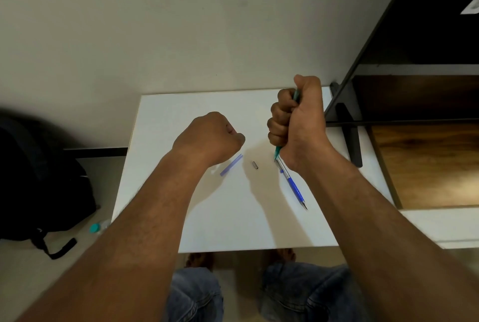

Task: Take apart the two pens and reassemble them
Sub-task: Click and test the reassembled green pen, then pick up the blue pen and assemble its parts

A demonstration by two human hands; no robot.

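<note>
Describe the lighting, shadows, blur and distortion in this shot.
Head view: soft, dim light; the left hand and right hand cast faint shadows on the white table; wide-angle stretch grows toward the frame edges; the purple tube looks slightly blurred; the backpack sinks into dark.

Right hand (pixel 295 119) grips a teal pen (pixel 277 152); blue pen (pixel 295 185), metal piece (pixel 254 165) and pale tube (pixel 231 165) lie on table (pixel 233 218)

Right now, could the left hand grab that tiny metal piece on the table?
Probably yes. The small metal piece lies bare on the white table, just beside the left hand, with nothing over it. That hand's fingers are curled, though; it may already hold something.
</note>
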